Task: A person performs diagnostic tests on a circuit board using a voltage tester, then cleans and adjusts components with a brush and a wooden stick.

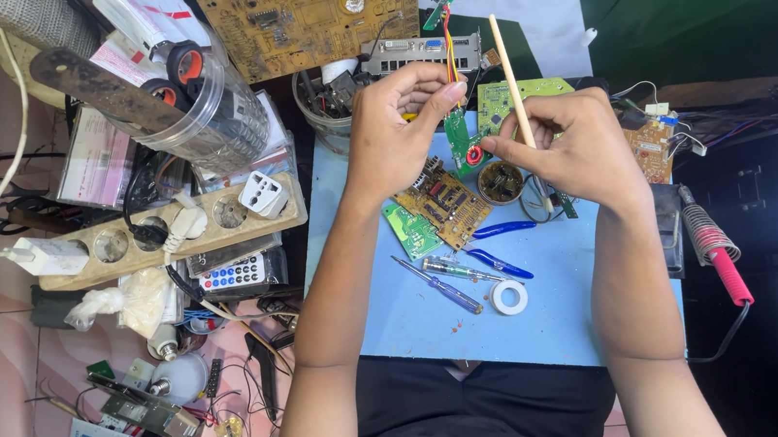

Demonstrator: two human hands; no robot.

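Note:
My left hand (396,130) pinches a narrow green circuit board (459,132) that runs up toward the top of the view, with coloured wires hanging along it. My right hand (576,148) holds a thin wooden stick (509,73) upright, its lower end at the green board near a red ring-shaped part (474,154). Both hands hover over a light blue mat (419,313). Under them lie a brown circuit board (446,204), a small green board (410,231) and a round tin (500,181).
On the mat lie blue-handled pliers (500,247), two screwdrivers (445,285) and a white tape roll (509,297). A soldering iron with a red handle (721,259) rests on the right. A beige power strip (166,236), a clear jar (211,112) and a large yellow board (317,12) sit left and behind.

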